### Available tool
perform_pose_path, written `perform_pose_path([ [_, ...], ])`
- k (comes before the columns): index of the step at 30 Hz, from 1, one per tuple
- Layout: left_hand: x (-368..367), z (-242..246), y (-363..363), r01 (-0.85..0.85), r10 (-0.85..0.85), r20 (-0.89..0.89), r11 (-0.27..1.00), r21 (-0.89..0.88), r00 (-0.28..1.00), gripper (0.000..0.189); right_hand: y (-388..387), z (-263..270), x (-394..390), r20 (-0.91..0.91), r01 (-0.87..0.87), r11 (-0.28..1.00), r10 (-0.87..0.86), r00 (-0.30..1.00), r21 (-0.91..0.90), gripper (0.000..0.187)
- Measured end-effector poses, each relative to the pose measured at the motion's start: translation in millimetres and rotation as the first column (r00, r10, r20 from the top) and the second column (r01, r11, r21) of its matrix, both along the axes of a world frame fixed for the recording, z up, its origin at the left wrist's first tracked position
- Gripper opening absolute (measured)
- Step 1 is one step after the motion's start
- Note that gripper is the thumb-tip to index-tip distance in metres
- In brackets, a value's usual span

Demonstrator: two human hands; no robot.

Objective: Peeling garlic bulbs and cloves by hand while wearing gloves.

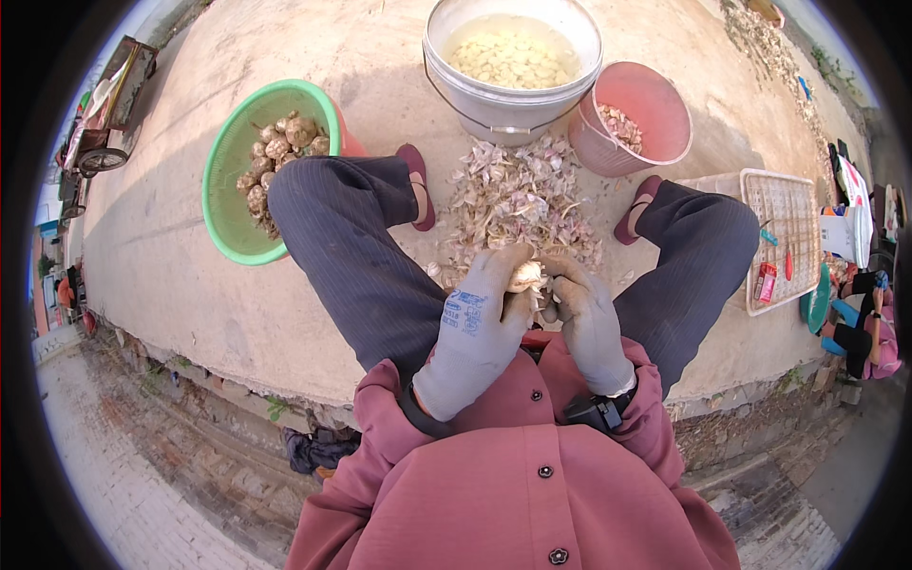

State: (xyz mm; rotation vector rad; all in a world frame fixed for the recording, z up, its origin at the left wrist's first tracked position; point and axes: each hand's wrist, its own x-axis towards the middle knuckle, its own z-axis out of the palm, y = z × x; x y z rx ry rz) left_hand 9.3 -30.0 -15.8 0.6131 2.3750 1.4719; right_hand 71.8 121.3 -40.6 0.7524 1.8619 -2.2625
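My left hand, in a grey work glove, holds a garlic bulb with part of its skin off. My right hand, gloved too, has its fingertips at the bulb's right side; whether they pinch a piece of it is hidden. Below the hands a heap of garlic skins lies on the ground between my feet. Beyond the heap stands a white bucket with peeled garlic cloves in water. Beside it leans a pink bucket with unpeeled cloves in it.
A green basin with whole garlic bulbs is at my left. To my right lies a plastic crate bearing a red packet and small tools. Another person sits at the far right by a green basin. A cart stands far left.
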Motion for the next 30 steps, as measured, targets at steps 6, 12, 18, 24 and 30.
perform_pose_path([
  [6, 1.9, -2.9, -3.1, 0.027, -0.026, 0.053, 0.999, -0.031, 0.998, 0.046, -1.1, -6.6, -1.9, -0.039, -0.117, 0.969, 0.128, 0.991, 0.22, 0.029],
  [12, 3.6, 2.8, -0.4, 0.069, -0.066, 0.059, 0.996, -0.059, 0.996, 0.045, -6.9, -17.9, -2.8, -0.027, -0.032, 0.999, 0.033, 0.999, 0.039, 0.023],
  [18, 0.5, -8.1, -6.9, -0.059, 0.051, 0.128, 0.997, 0.056, 0.99, 0.046, 6.6, -9.4, 1.1, 0.142, -0.026, 0.977, 0.057, 0.988, -0.212, 0.029],
  [24, -8.3, 2.7, -12.6, -0.123, 0.117, 0.184, 0.992, 0.021, 0.976, 0.045, 17.6, -29.2, 3.2, -0.03, 0.161, 0.747, -0.235, 0.972, -0.645, 0.042],
  [30, -3.4, -0.4, -15.2, -0.099, 0.092, 0.297, 0.995, 0.008, 0.95, 0.044, 14.7, -11.5, -0.7, 0.027, 0.177, 0.766, -0.204, 0.979, -0.618, 0.041],
])
